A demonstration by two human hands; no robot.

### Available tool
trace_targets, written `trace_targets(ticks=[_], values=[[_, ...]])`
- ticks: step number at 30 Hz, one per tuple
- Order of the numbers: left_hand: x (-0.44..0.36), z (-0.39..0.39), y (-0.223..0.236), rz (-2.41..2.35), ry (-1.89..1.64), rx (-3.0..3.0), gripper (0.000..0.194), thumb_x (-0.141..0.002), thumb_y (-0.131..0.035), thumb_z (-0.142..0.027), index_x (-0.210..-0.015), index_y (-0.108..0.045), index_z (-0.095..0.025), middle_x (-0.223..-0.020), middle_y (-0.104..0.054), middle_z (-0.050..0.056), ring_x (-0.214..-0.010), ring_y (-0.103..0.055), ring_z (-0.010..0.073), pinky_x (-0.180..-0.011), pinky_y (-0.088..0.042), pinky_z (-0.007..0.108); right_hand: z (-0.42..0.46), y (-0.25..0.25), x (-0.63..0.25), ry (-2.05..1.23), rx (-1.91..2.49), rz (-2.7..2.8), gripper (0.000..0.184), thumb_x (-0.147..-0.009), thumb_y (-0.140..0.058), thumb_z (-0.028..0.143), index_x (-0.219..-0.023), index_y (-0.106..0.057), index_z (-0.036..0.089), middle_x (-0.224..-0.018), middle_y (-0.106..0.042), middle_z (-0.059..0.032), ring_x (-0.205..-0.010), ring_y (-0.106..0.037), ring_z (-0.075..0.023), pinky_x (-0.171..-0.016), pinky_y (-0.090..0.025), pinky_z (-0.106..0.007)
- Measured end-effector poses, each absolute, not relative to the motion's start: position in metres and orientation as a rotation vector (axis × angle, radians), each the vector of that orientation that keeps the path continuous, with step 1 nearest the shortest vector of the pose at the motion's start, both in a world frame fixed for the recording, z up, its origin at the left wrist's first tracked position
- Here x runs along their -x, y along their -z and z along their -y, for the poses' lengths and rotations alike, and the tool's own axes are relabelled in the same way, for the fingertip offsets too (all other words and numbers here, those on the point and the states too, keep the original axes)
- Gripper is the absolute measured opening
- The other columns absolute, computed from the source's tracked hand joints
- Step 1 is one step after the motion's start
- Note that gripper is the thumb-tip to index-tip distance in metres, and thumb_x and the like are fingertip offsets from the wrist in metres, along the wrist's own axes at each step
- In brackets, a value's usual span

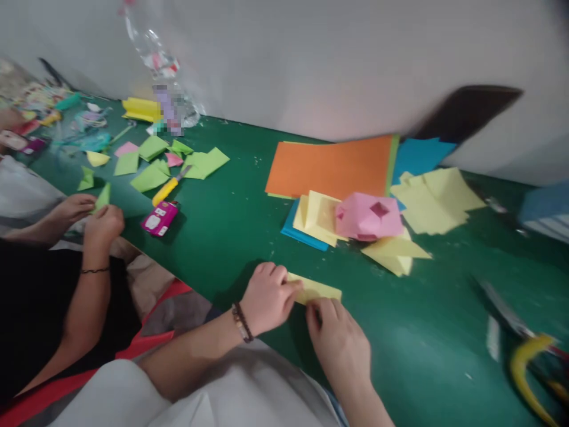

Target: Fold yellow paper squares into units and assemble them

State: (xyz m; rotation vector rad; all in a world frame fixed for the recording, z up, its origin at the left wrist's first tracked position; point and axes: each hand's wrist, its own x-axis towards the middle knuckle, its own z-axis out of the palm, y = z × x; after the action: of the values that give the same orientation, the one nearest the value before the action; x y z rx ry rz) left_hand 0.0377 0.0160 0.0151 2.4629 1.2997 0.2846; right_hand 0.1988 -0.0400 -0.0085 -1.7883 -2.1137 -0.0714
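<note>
A narrow strip of folded yellow paper [315, 289] lies on the green table top [231, 231], pinched between my hands. My left hand [268, 298], with a beaded bracelet at the wrist, grips its left end. My right hand [338, 347] presses its fingertips on the strip's near edge. Beyond the hands sit a pink folded paper model [368, 216] and folded yellow paper [317, 218]. A stack of orange paper [331, 167] lies farther back.
A co-worker's hands [104, 225] hold a green paper piece at the left, near scattered green paper [151, 176], a yellow utility knife [166, 190] and a pink box [160, 218]. Blurred scissors [511, 320] lie at the right. A white wall bounds the table's far edge.
</note>
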Motion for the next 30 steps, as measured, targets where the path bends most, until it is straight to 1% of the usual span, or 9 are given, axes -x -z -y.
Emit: trace_targets(ticks=[3,7,10,13,16,19,23,27,30], values=[[-0.036,-0.017,-0.016,-1.278,-0.231,-2.497,0.027,-0.090,-0.050,-0.027,-0.113,-0.063,-0.028,-0.089,-0.051,0.004,-0.087,-0.045,0.0218,-0.081,-0.037,0.038,0.038,0.012,-0.192,0.128,1.685,2.159,0.032,-0.099,-0.035,0.028,-0.075,-0.054,0.020,-0.061,-0.052,0.0000,-0.050,-0.045,-0.0133,-0.051,-0.029,-0.028],[-0.034,-0.020,-0.018,-1.234,-0.123,-2.571,0.031,-0.090,-0.050,-0.030,-0.118,-0.061,-0.026,-0.089,-0.051,0.005,-0.087,-0.045,0.0226,-0.080,-0.036,0.038,0.035,0.015,-0.186,0.174,1.574,2.186,0.031,-0.100,-0.037,0.030,-0.077,-0.055,0.019,-0.060,-0.052,-0.0003,-0.051,-0.048,-0.0141,-0.054,-0.031,-0.029],[-0.032,-0.024,-0.023,-1.194,-0.068,-2.592,0.033,-0.089,-0.050,-0.029,-0.119,-0.061,-0.025,-0.088,-0.052,0.005,-0.086,-0.045,0.0231,-0.077,-0.036,0.038,0.035,0.016,-0.184,0.165,1.577,2.176,0.034,-0.099,-0.038,0.034,-0.075,-0.056,0.019,-0.060,-0.053,-0.0008,-0.052,-0.049,-0.0145,-0.055,-0.032,-0.030],[-0.030,-0.028,-0.027,-1.134,-0.017,-2.605,0.037,-0.085,-0.053,-0.026,-0.121,-0.060,-0.024,-0.088,-0.053,0.005,-0.086,-0.046,0.0233,-0.076,-0.036,0.038,0.035,0.017,-0.185,0.126,1.588,2.161,0.034,-0.099,-0.038,0.036,-0.077,-0.059,0.019,-0.061,-0.056,-0.0015,-0.053,-0.051,-0.0145,-0.056,-0.034,-0.030],[-0.029,-0.032,-0.030,-1.102,0.040,-2.627,0.039,-0.084,-0.055,-0.025,-0.122,-0.060,-0.026,-0.085,-0.052,0.006,-0.084,-0.047,0.0230,-0.075,-0.035,0.038,0.034,0.018,-0.184,0.126,1.601,2.144,0.036,-0.099,-0.039,0.036,-0.074,-0.059,0.019,-0.059,-0.055,-0.0014,-0.052,-0.051,-0.0144,-0.055,-0.033,-0.030],[-0.029,-0.034,-0.032,-1.100,0.084,-2.662,0.032,-0.085,-0.054,-0.028,-0.115,-0.065,-0.027,-0.083,-0.052,0.007,-0.082,-0.047,0.0228,-0.074,-0.035,0.037,0.032,0.015,-0.179,0.129,1.576,2.151,0.036,-0.098,-0.039,0.034,-0.073,-0.059,0.019,-0.058,-0.055,-0.0016,-0.051,-0.051,-0.0142,-0.055,-0.033,-0.030],[-0.029,-0.038,-0.032,-1.091,0.117,-2.705,0.023,-0.086,-0.054,-0.030,-0.100,-0.071,-0.024,-0.083,-0.051,0.008,-0.081,-0.047,0.0222,-0.074,-0.035,0.036,0.030,0.013,-0.171,0.112,1.600,2.140,0.036,-0.099,-0.037,0.033,-0.076,-0.060,0.018,-0.060,-0.058,-0.0025,-0.052,-0.053,-0.0138,-0.054,-0.035,-0.029],[-0.028,-0.041,-0.031,-1.072,0.133,-2.713,0.022,-0.085,-0.056,-0.028,-0.099,-0.071,-0.025,-0.082,-0.052,0.008,-0.082,-0.046,0.0213,-0.074,-0.035,0.035,0.030,0.016,-0.167,0.067,1.640,2.107,0.037,-0.099,-0.037,0.036,-0.073,-0.059,0.019,-0.060,-0.059,-0.0028,-0.052,-0.054,-0.0136,-0.053,-0.034,-0.028],[-0.027,-0.042,-0.029,-1.066,0.130,-2.694,0.021,-0.084,-0.056,-0.027,-0.097,-0.072,-0.025,-0.083,-0.051,0.008,-0.082,-0.046,0.0215,-0.075,-0.035,0.036,0.029,0.019,-0.165,0.032,1.673,2.093,0.040,-0.099,-0.036,0.037,-0.070,-0.058,0.020,-0.059,-0.058,-0.0024,-0.048,-0.052,-0.0129,-0.049,-0.031,-0.028]])
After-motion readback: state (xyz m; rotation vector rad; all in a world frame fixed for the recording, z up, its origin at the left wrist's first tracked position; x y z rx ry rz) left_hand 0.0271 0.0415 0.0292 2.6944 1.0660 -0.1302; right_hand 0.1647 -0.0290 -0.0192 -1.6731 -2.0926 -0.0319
